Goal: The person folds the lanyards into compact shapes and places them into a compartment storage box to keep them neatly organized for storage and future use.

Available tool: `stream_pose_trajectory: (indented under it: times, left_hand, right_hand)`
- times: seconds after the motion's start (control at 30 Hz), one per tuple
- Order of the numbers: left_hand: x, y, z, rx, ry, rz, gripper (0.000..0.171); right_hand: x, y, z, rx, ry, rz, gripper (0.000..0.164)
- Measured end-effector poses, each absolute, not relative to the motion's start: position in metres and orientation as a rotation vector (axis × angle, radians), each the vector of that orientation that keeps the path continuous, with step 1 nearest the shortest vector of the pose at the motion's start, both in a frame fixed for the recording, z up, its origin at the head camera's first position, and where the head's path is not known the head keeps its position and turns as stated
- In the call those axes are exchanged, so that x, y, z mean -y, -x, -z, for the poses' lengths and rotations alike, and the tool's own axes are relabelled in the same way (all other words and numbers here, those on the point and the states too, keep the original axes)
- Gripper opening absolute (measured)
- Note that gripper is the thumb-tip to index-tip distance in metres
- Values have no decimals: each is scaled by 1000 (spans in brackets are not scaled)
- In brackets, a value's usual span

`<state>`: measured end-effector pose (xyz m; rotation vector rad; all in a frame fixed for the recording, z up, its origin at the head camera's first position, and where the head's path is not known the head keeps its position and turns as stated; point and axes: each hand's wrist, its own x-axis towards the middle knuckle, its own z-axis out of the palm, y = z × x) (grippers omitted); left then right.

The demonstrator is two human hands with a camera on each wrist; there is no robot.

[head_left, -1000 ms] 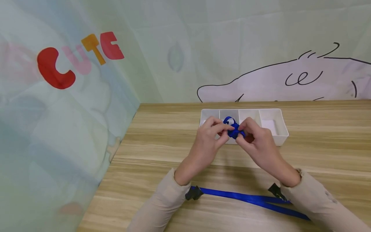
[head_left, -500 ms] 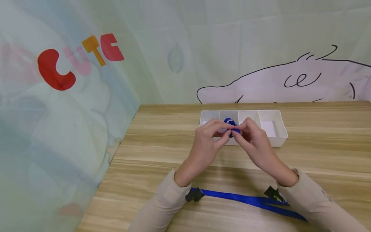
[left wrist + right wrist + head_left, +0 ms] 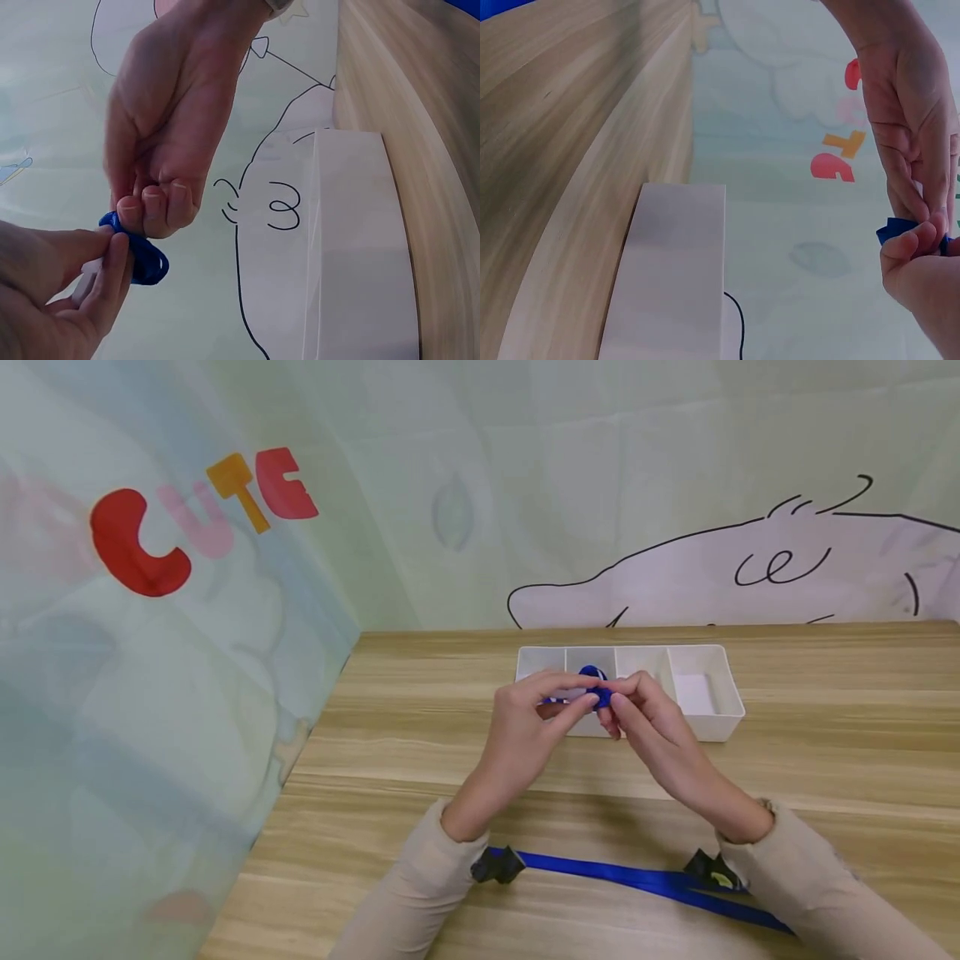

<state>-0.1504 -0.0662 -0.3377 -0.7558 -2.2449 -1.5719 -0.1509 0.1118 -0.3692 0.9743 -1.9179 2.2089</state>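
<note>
A small looped blue ribbon is held up between both hands, in front of the white divided tray in the head view. My left hand pinches it between thumb and fingers from the left. From the right, my right hand pinches the same ribbon, its fingertips meeting those of the left. In the left wrist view, a rounded loop of the blue ribbon sticks out past the fingers, and a whitish piece shows inside the left hand. The fingers hide most of the ribbon.
A long blue strap lies across the wooden table below the forearms. Black pieces sit at both sleeve cuffs. Behind the tray stands a printed cloth wall, with another at the left.
Both hands stay in front of the tray and work the blue ribbon into a tighter bundle. The left hand has shifted slightly left, and the right-hand fingers have changed their pinch.
</note>
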Motion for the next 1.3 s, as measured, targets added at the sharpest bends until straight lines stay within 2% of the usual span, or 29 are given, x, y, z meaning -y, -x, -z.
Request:
stream_pose_trajectory:
  times: [0.27, 0.47, 0.73, 0.93, 1.07, 1.3]
  left_hand:
    - [71, 150, 334, 2248, 871, 1560, 21]
    - [71, 151, 333, 2233, 971, 1528, 25]
    - [72, 154, 331, 2275, 949, 1454, 18]
    - [74, 157, 330, 2331, 876, 1587, 13]
    - [76, 159, 327, 2363, 864, 1662, 13]
    - [79, 160, 323, 2401, 882, 1686, 15]
  right_hand:
    - [-119, 155, 367, 1938, -1061, -2146, 6]
    - [-120, 153, 363, 1998, -972, -2109, 6]
    - [-122, 152, 355, 2129, -847, -1836, 3]
    - [-128, 158, 347, 2119, -903, -1429, 21]
    - [-136, 163, 341, 2130, -977, -1400, 35]
    - [-152, 173, 332, 2307, -1081, -1566, 21]
